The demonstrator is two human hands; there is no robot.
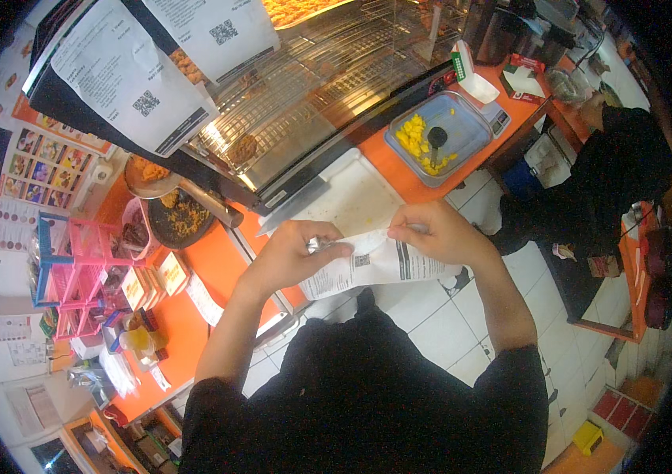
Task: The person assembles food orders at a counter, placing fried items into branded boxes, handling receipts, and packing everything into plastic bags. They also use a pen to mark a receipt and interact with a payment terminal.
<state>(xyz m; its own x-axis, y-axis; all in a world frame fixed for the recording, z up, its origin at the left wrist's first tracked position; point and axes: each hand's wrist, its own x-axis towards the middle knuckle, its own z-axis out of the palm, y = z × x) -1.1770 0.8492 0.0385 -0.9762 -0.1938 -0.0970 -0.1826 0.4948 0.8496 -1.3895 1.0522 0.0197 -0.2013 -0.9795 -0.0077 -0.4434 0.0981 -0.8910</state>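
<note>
A printed paper receipt (419,269) is stretched between my two hands in front of my chest. My left hand (291,252) grips its left end, with the thumb lying over the paper. Something small and shiny shows under those fingers, too hidden to name. Pinched between the thumb and fingers of my right hand (443,231) is the receipt's upper edge. The paper bears writing and a printed code. Just beyond my hands lies a white cutting board (351,189), with a large knife blade (291,204) along its left side.
A heated display case (312,101) stands ahead, with receipts (116,77) hanging at upper left. A plastic tub (472,133) holds yellow pieces. A stone mortar (179,222) and pink baskets (90,237) stand left. A person in black (597,172) is at right.
</note>
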